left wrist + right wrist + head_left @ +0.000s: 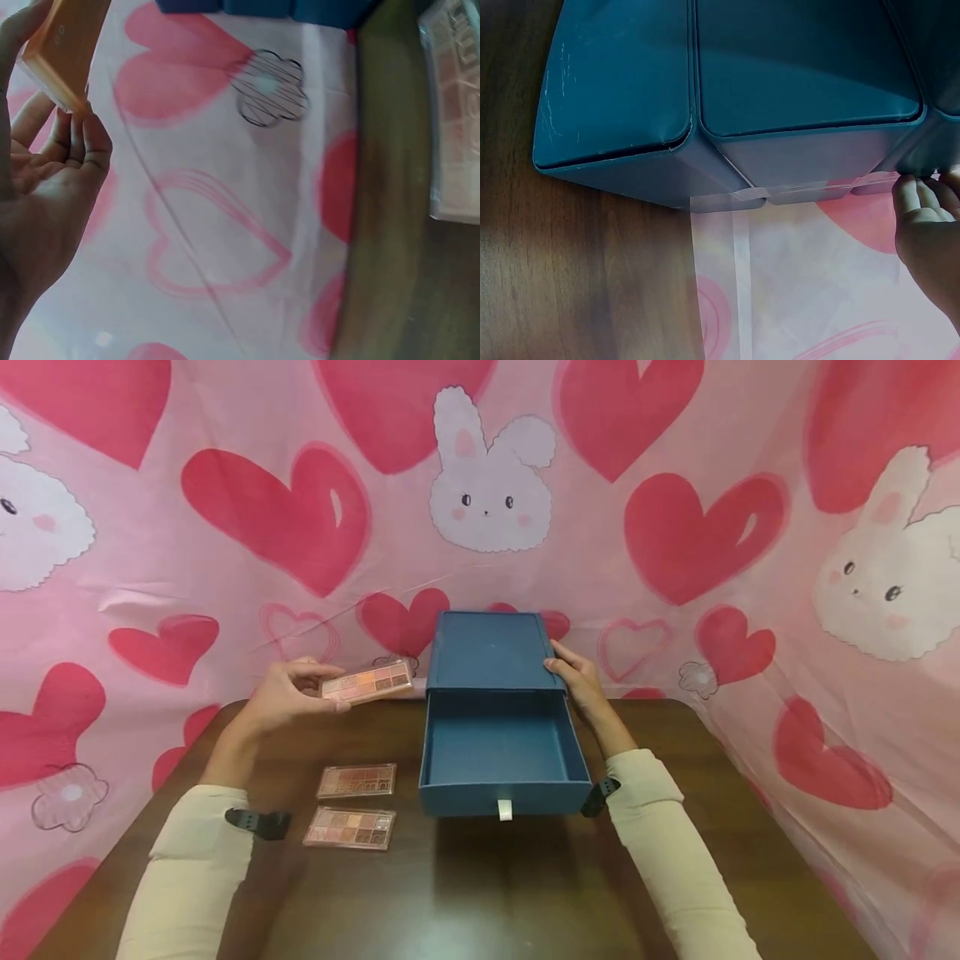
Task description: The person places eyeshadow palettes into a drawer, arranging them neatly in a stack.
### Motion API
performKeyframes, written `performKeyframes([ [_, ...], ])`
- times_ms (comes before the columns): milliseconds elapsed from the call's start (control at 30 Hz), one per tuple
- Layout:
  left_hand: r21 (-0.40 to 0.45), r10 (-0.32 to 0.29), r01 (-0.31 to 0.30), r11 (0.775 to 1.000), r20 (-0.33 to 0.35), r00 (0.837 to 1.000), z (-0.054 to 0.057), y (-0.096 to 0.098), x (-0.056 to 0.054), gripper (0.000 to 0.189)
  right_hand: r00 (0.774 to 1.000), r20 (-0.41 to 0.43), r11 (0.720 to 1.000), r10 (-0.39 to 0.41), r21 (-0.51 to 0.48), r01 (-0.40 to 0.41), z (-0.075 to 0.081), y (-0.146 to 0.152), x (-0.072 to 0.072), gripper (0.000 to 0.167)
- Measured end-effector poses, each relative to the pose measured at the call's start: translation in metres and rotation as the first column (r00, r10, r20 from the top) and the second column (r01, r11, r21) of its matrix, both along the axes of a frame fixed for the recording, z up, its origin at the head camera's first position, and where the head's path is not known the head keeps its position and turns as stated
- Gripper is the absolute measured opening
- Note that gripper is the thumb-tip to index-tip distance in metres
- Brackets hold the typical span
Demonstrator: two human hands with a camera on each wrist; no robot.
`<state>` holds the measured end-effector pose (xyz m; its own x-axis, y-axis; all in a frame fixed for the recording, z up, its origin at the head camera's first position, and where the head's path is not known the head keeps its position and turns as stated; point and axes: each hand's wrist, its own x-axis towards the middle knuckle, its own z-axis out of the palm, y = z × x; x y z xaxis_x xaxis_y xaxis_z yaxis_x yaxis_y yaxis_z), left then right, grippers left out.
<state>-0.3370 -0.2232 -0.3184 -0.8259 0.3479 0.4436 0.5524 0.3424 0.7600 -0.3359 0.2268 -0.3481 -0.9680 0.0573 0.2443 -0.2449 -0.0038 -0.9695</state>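
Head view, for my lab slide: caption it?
Left grip holds a palette, right grip a blue box, drawer open; two other palettes lie on the table.

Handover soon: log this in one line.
left hand: holds peach rectangular makeup palette; right hand: grips blue rectangular box; drawer: open; two more palettes: on brown table

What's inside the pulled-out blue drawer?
In the open part of the drawer, only its blue floor and walls show. Its rear is covered by the blue casing, so anything there is hidden.
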Motion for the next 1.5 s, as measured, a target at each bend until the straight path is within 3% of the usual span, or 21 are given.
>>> performKeyframes([
  [233, 0.028, -0.027, 0.029, 0.999, -0.06, 0.998, 0.037, 0.004, 0.021, 0.051, 0.999, -0.04, 1.0, 0.004, -0.017, -0.005, 0.009, -0.015, -0.013, 0.063],
  [433, -0.007, -0.059, 0.059, 0.998, -0.145, 0.988, 0.05, 0.023, 0.039, 0.052, 0.999, -0.041, 0.999, 0.034, -0.019, -0.035, 0.009, -0.019, -0.013, 0.062],
  [667, -0.061, -0.074, 0.067, 0.996, -0.112, 0.991, 0.053, 0.05, 0.059, 0.051, 0.999, -0.037, 0.999, 0.021, 0.026, -0.02, 0.004, -0.014, -0.008, 0.062],
  [933, -0.084, -0.093, 0.091, 0.992, -0.019, 0.996, 0.046, 0.083, 0.075, 0.051, 1.0, -0.016, 1.0, 0.002, 0.014, -0.002, -0.004, -0.006, 0.004, 0.061],
  [1333, -0.151, -0.077, 0.08, 0.985, 0.025, 0.997, 0.045, 0.135, 0.084, 0.055, 0.998, 0.03, 0.998, -0.053, 0.034, 0.052, -0.004, 0.0, 0.011, 0.063],
  [1500, -0.179, -0.085, 0.082, 0.98, -0.006, 0.996, 0.045, 0.147, 0.085, 0.053, 0.999, 0.03, 1.0, -0.014, 0.02, 0.013, -0.002, -0.002, 0.009, 0.063],
])
